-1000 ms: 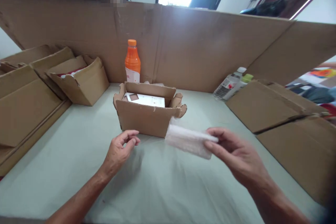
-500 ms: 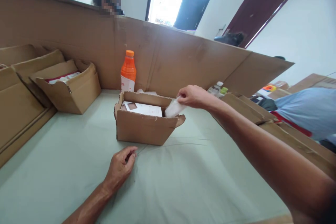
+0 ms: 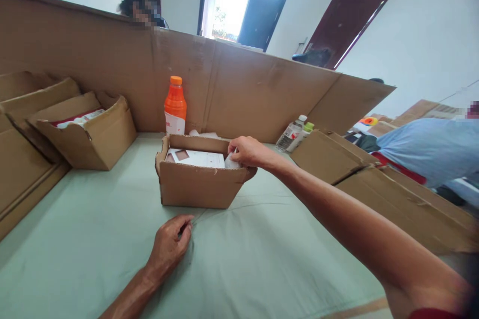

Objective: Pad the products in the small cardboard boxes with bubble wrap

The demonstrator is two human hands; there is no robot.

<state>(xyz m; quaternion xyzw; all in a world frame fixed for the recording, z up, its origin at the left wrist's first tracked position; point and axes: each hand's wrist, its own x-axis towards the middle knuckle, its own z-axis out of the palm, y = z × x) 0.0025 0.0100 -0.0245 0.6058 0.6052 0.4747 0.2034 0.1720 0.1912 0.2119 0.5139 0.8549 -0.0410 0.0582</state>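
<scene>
An open cardboard box (image 3: 198, 188) stands in front of me on the green cloth. Inside lies a white carton (image 3: 200, 158) with a brown square on its top. At the box's right end my right hand (image 3: 247, 152) pinches a whitish translucent packet (image 3: 231, 161), whose lower part is hidden by the box wall. My left hand (image 3: 170, 240) rests on the cloth just in front of the box, fingers curled, with nothing visible in them.
An orange drink bottle (image 3: 175, 107) stands behind the box, near some white pieces (image 3: 207, 135). Cardboard boxes (image 3: 108, 134) line the left, and more boxes (image 3: 329, 159) the right, beside clear bottles (image 3: 292, 134). A cardboard wall (image 3: 254, 94) closes the back. People are beyond it and at right.
My right hand has lowered the translucent packet deeper into the right end of the box. My left hand stays at its place on the cloth. The camera view has shifted slightly.
</scene>
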